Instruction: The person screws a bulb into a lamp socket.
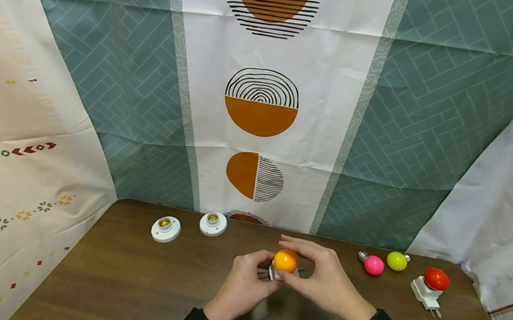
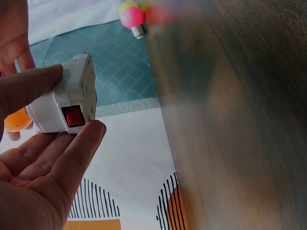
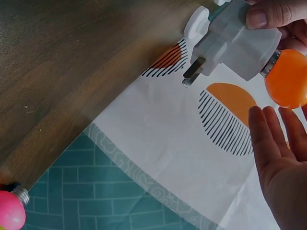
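My left hand (image 1: 250,279) grips a white plug-in bulb socket (image 2: 62,103) with a red switch (image 2: 74,116) on its side; its metal prongs (image 3: 194,72) point away from the bulb. An orange light bulb (image 1: 285,261) sits at the socket's mouth, and its metal collar shows between the two. Around the bulb, my right hand (image 1: 319,271) is spread, its thumb low at the bulb's near side. Loosely extended fingers (image 3: 264,139) of that hand lie right at the bulb in the right wrist view, where its thumb is hidden.
Two round white lamp holders (image 1: 166,229) (image 1: 212,224) stand at the table's back left. To the right lie a pink bulb (image 1: 374,265), a yellow-green bulb (image 1: 396,261) and a white plug-in socket (image 1: 426,293) with a red bulb (image 1: 437,279). Patterned cloth (image 1: 276,49) hangs behind the wooden table (image 1: 121,285).
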Motion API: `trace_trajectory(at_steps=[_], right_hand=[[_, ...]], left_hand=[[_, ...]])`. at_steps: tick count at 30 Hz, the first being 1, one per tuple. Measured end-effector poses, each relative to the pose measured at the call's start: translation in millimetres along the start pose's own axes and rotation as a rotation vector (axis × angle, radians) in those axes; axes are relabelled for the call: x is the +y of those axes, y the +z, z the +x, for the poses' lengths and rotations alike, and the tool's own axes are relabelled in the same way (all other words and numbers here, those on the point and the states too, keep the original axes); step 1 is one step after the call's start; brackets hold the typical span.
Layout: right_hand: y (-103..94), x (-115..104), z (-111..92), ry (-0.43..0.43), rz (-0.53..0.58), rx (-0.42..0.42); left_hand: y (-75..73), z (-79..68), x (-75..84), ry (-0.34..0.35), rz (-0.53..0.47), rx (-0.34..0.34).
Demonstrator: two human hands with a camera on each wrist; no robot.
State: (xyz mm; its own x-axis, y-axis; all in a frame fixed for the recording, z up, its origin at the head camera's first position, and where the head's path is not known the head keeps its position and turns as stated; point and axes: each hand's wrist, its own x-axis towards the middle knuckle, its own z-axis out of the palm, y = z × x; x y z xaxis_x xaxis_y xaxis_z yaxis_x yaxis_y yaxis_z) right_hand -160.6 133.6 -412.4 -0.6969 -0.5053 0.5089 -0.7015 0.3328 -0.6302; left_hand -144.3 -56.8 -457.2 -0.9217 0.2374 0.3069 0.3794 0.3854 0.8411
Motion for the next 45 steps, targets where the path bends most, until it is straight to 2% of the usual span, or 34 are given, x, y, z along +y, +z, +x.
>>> trace_trajectory(at_steps=[8, 19, 29, 40, 45], right_hand=[[-0.4, -1.8, -0.6, 0.009, 0.056, -0.047], [1.5, -2.0, -1.3, 0.072, 0.054, 0.006], [1.0, -4.0, 0.9, 0.035, 0.050, -0.068], [2.4, -4.6, -0.1, 0.071, 0.062, -0.004], [0.9, -1.8, 0.1, 0.046, 0.061, -0.016]], left_hand=[[1.0, -0.2, 2.0, -0.001, -0.002, 0.007], [-0.1, -0.3, 0.9, -0.011, 0.002, -0.003], [-0.9, -0.1, 2.3, -0.016, 0.009, 0.009], [-1.3, -0.2, 2.1, -0.020, 0.010, 0.000], [-0.6, 0.4, 2.5, -0.018, 0.011, 0.000]])
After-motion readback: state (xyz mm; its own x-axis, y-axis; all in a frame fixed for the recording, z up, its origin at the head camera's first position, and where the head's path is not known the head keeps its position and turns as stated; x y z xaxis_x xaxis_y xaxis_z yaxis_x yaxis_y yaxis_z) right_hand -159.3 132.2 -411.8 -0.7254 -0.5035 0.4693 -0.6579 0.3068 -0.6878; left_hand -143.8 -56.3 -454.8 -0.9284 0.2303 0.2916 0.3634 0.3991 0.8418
